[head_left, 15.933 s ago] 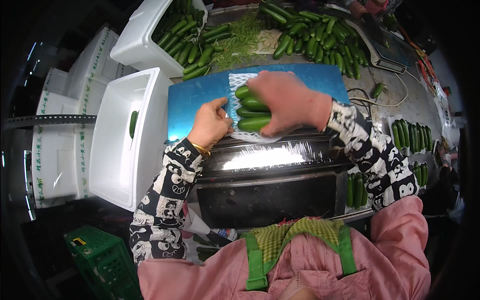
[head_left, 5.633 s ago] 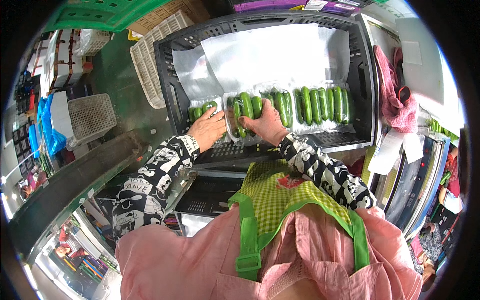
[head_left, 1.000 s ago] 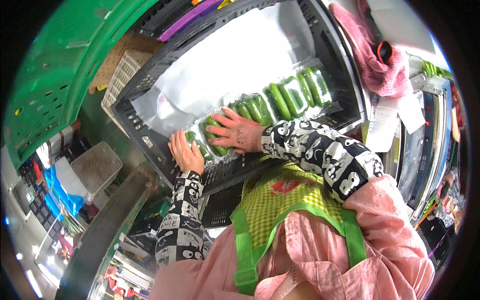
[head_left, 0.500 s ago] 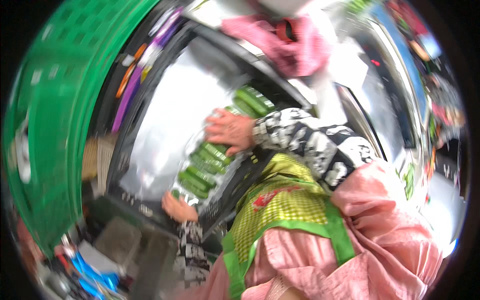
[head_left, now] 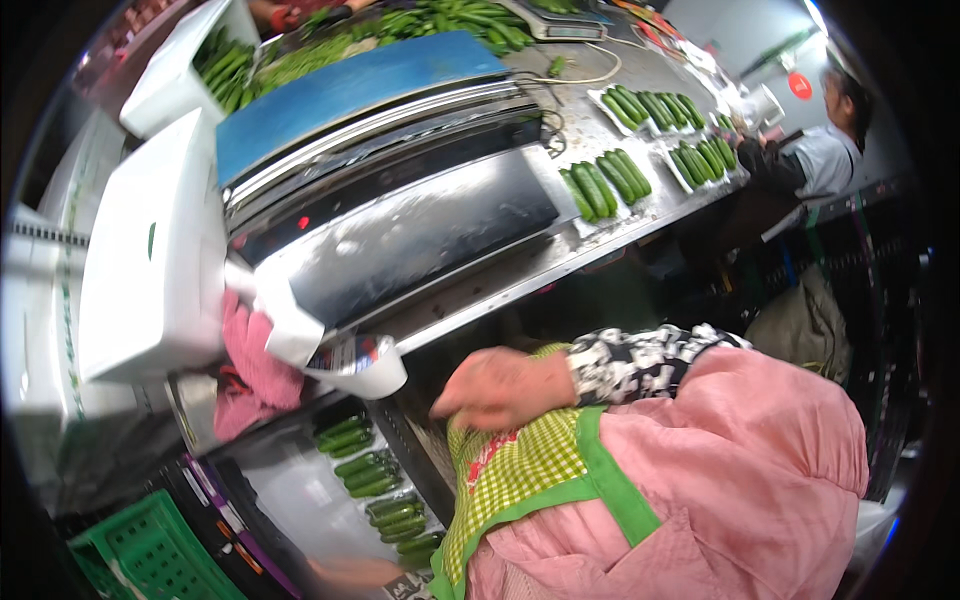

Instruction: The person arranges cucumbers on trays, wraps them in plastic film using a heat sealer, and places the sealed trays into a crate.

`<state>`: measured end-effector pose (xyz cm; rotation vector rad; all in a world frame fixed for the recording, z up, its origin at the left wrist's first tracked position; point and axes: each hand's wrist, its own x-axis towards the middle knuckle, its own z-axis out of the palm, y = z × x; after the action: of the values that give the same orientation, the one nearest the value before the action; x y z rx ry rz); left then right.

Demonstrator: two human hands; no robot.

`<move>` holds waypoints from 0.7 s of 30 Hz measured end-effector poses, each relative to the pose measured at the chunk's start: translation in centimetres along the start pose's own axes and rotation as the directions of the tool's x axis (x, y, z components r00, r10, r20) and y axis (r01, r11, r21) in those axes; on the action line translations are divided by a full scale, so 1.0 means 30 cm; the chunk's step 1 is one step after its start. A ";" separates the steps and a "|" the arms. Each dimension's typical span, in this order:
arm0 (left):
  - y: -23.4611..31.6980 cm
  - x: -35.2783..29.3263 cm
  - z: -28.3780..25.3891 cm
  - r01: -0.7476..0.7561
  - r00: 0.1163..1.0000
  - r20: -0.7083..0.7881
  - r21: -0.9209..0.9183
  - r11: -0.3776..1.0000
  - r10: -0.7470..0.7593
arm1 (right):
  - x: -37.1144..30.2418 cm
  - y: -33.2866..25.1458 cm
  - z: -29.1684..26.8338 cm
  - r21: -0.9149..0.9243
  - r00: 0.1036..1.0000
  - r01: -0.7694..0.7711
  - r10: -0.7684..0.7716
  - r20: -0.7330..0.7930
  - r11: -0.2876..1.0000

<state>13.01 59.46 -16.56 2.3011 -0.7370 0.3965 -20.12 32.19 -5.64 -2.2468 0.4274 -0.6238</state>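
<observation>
My right hand (head_left: 505, 388) is raised in front of my checked apron, off the packs. Its fingers are bent and smeared by motion, with nothing visible in them. Low in the picture, my left hand (head_left: 350, 572) is a blur beside the black crate (head_left: 422, 455). Several wrapped packs of green cucumbers (head_left: 368, 474) lie in a row along the crate's near side. On the metal table ahead, to the right, stand white trays filled with cucumbers (head_left: 607, 187); more cucumber trays (head_left: 702, 160) are set farther right.
A wrapping machine (head_left: 390, 235) with a blue top takes up the table's left part. Around it are a white foam box (head_left: 150, 260), a pink cloth (head_left: 255, 370) and a white tub (head_left: 370, 372). A green basket (head_left: 150, 550) is at lower left. A co-worker (head_left: 825, 155) stands far right.
My view has swung toward the table and machine, so the crate now appears at lower left. My right hand has come up off the cucumber packs; my left hand remains near the crate.
</observation>
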 end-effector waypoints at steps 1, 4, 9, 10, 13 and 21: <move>0.115 0.060 0.020 -0.033 0.999 0.006 -0.087 0.996 0.033 | -0.085 0.026 -0.094 -0.032 0.981 -0.146 0.141 -0.132 0.989; 0.566 0.139 0.116 -0.029 0.993 0.094 -0.358 0.933 0.067 | -0.412 0.116 -0.306 0.113 0.634 -0.605 0.563 -0.531 0.788; 1.198 0.008 0.267 -0.009 0.880 0.276 -0.803 0.596 0.386 | -0.944 0.413 -0.615 0.324 -0.055 -0.870 0.580 -0.813 0.371; 1.336 -0.038 0.282 0.100 0.836 0.377 -0.820 0.564 0.399 | -1.045 0.474 -0.657 0.163 -0.012 -0.957 0.527 -0.849 0.241; 1.667 -0.126 0.361 0.065 0.617 0.401 -0.884 0.464 0.677 | -1.074 0.539 -0.785 0.135 -0.090 -0.990 0.576 -0.813 0.036; 2.259 -0.389 0.672 0.211 0.134 0.527 -0.843 0.495 0.839 | -1.297 0.862 -0.815 -0.015 0.064 -0.997 0.650 -0.758 0.081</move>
<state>-35.62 8.97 -1.69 1.0658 -1.7140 -1.2208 -68.63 19.47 -21.98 -1.5404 2.4687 -0.4431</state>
